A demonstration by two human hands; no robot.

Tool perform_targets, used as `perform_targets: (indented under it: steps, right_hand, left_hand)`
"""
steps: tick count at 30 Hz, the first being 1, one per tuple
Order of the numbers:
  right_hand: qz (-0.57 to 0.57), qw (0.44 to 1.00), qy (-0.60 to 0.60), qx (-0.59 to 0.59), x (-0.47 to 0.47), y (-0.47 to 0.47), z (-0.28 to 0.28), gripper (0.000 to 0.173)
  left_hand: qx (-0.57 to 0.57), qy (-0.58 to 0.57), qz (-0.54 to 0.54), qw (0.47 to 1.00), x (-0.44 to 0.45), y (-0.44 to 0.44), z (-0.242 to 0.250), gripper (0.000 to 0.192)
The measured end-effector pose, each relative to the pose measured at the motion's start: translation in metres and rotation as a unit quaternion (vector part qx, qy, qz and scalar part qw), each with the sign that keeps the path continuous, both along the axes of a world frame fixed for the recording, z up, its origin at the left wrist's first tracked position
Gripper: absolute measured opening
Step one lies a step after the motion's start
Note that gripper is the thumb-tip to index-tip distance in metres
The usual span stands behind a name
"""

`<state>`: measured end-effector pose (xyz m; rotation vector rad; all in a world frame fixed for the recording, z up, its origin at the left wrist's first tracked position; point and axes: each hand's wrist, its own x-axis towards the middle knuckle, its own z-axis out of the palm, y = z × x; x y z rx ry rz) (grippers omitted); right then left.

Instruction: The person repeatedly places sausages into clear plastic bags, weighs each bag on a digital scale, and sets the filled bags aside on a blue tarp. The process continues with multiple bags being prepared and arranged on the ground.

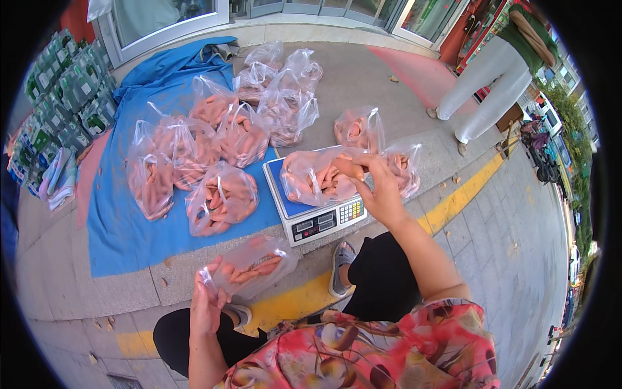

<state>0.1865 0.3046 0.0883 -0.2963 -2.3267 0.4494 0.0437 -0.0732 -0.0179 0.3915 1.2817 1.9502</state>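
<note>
My left hand [206,297] grips the gathered handle of a clear plastic bag [279,272], partly filled with orange-pink root vegetables, probably carrots or small sweet potatoes. The bag's mouth faces up, in front of my knees. My right hand [381,187] pinches one short root vegetable [348,168] between thumb and fingers. It is over the right end of a fuller bag [303,170], which rests on the blue platform of a white digital scale [311,228]. The scale has a keypad and dark displays; I cannot read them.
Several filled bags [222,199] stand on a blue tarp [116,243], others [286,114] on the paving behind. Two bags [358,129] sit close beyond and right of the scale. Packs of green bottles [73,92] are stacked left. A person [500,68] stands at upper right.
</note>
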Motion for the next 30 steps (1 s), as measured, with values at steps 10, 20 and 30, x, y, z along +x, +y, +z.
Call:
perform_targets:
  steps: [10,20,30]
  right_hand:
    - [0.134,0.946,-0.249,0.159,-0.057,0.077,-0.114,0.020]
    - [0.144,0.902,-0.292,0.285,-0.047,0.026,-0.124,0.023]
    - [0.182,0.943,-0.259,0.103,-0.025,0.035,-0.099,0.028]
  left_hand:
    - [0.014,-0.021,0.009,1.000,-0.006,0.005,-0.006,0.053]
    - [0.010,-0.019,0.005,1.000,-0.008,0.008,-0.004,0.052]
    - [0.010,-0.026,-0.011,1.000,-0.008,0.016,-0.004,0.052]
